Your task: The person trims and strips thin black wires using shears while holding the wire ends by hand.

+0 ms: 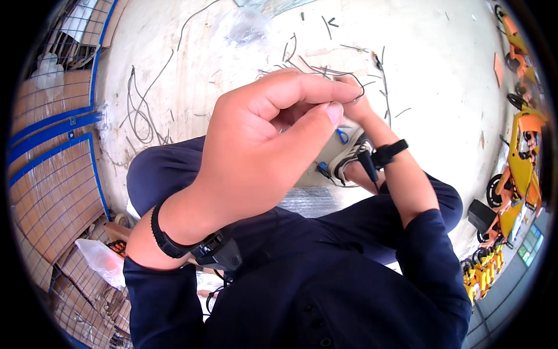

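Left hand (pixel 250 134) pinches a thin black wire (pixel 364 89) with its thumb and pointing finger, up over the floor (pixel 447 75). Right hand (pixel 364 109) is just behind, mostly hidden, so I can't tell if it grips. Two black bands (pixel 390 152) show, one on each wrist. One shoe (pixel 350 156) has two blue bits (pixel 343 136) by it. Many loose wires (pixel 139 110) lie about, too jumbled to count. Pale floor, blue-edged cages (pixel 55 131) left, yellow machines (pixel 520 157) right.
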{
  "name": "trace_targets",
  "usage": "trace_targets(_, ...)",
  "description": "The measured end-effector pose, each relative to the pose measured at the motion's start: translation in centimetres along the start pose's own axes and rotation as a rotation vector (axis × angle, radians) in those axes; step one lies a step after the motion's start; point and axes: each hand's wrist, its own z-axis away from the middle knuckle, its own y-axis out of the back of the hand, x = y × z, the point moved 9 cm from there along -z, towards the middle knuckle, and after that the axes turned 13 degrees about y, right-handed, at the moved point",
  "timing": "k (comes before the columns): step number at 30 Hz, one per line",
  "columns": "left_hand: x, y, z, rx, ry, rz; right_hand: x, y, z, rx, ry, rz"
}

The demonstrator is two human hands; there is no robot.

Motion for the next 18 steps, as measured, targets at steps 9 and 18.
trace_targets(9, 5.2, -2.3, 4.7, 0.222, -0.724, -0.657, -27.0, 20.2, -2.9, -0.281, 0.119, -0.835)
trace_targets(18, 2.7, -2.1, 4.0, -0.067, -0.190, -0.165, -32.1, 24.5, 0.6, 0.036, 0.470, -0.208)
